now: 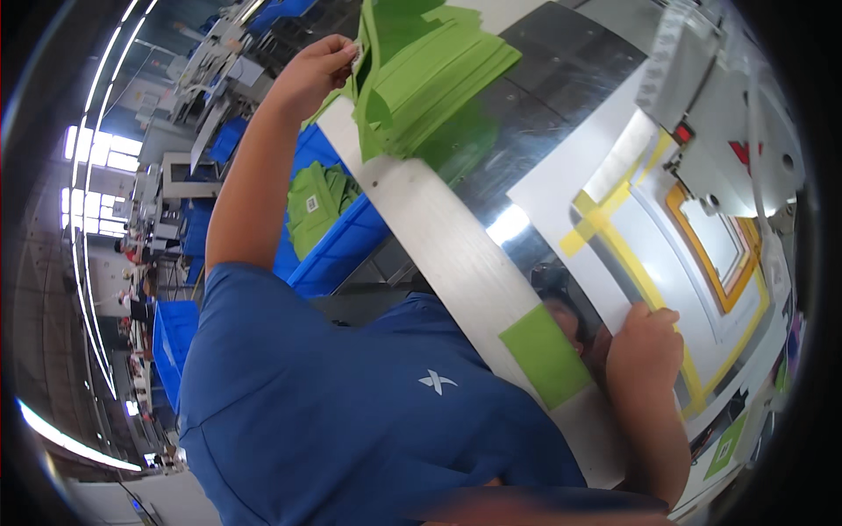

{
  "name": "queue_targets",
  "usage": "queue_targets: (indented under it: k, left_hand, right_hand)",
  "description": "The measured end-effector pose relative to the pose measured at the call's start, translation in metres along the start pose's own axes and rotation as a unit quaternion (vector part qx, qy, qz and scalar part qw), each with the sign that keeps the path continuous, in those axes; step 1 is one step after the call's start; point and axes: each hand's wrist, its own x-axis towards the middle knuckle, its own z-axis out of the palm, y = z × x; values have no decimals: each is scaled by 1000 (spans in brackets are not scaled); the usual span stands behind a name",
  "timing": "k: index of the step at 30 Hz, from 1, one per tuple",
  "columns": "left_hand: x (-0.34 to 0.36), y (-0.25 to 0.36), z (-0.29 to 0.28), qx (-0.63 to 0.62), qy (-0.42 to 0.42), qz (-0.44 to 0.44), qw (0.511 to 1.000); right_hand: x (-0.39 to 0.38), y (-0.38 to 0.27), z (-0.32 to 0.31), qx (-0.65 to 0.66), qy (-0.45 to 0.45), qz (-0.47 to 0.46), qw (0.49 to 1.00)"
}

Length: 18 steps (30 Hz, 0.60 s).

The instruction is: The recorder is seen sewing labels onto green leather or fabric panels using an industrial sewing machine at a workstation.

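Observation:
At the upper left, my left hand [321, 74] pinches the edge of a stack of green fabric pieces [438, 74] that lies on the shiny metal table. Some of the pieces stand up and fan out beside the fingers. My right hand [647, 351] rests at the near edge of a white sewing template [645, 245] bordered with yellow tape. Its fingers are curled in, and whatever they may hold is hidden. On the pale table edge strip, close to my right forearm, lies a single green fabric piece [545, 355].
A grey sewing machine head [745, 131] stands over an orange-yellow frame [726, 294] at the right. Below the table edge, a blue bin [346, 245] holds green pieces [317, 206]. Another green piece [724, 449] lies at lower right. Workstations fill the left background.

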Motion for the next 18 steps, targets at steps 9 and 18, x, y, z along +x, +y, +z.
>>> queue_targets:
  k: [9, 18]
  left_hand:
    - [-184, -170, -252, 194, 242, -251, 917]
    - [-150, -218, -185, 330, 408, -282, 803]
  right_hand:
    - [18, 1, 3, -38, 60, -50, 996]
    - [10, -2, -13, -32, 52, -29, 998]
